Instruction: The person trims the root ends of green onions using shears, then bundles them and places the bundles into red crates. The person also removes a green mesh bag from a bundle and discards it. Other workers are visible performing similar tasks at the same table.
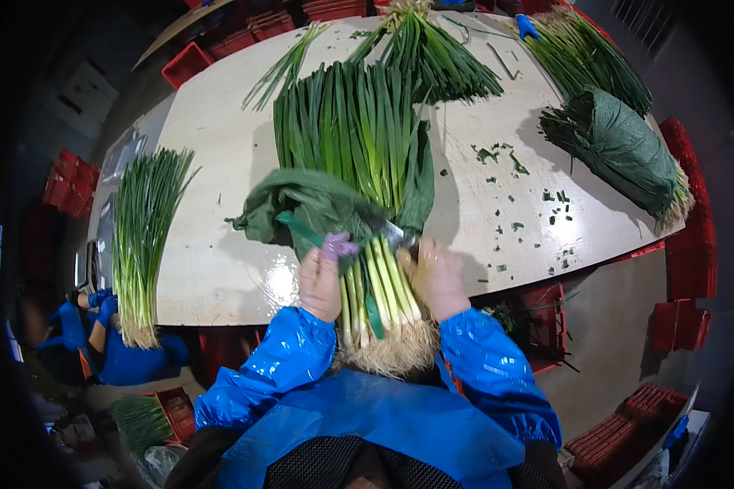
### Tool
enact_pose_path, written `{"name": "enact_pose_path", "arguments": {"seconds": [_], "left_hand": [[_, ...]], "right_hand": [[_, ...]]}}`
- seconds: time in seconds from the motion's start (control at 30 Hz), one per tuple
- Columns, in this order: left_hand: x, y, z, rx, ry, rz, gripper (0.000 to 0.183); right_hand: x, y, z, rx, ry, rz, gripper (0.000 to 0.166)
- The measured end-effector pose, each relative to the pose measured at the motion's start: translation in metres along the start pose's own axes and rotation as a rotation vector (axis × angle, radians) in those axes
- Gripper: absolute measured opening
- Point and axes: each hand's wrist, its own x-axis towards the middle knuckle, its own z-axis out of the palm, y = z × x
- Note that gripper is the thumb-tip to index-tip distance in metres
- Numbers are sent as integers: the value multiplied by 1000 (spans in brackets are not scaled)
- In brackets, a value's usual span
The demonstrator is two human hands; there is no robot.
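Note:
A large bundle of green onions [348, 134] lies before me, its leaves pointing away and its roots at the near edge. A dark green woven cloth [299, 195] lies partly around the bundle and is bunched on the left. My left hand [321, 275], with light purple material over the fingers, grips the cloth's near edge beside the white stems. At the right of the stems is my right hand [439, 275], fingers curled by the cloth's edge; what it holds is partly hidden and blurred. A green strip [374, 315] hangs over the stems.
A cloth-wrapped bundle [633, 150] lies at the right, near leaf scraps [516, 226]. More green onions lie at the left [147, 238] and the far side [440, 61]. Co-workers' blue-gloved hands show at the far right [526, 27] and lower left [105, 305]. Red crates [70, 183] surround the table.

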Motion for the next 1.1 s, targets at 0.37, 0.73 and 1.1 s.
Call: {"name": "enact_pose_path", "arguments": {"seconds": [0.37,0.73,1.1], "left_hand": [[7,2,-6,94,-43,57,23],[18,15,-7,366,-6,141,18],[84,24,143,1063,-760,683,39]], "right_hand": [[-20,24,-21,376,23,49,44],[-90,95,39,693,32,231,30],[-81,42,20,1313,270,610,24]]}}
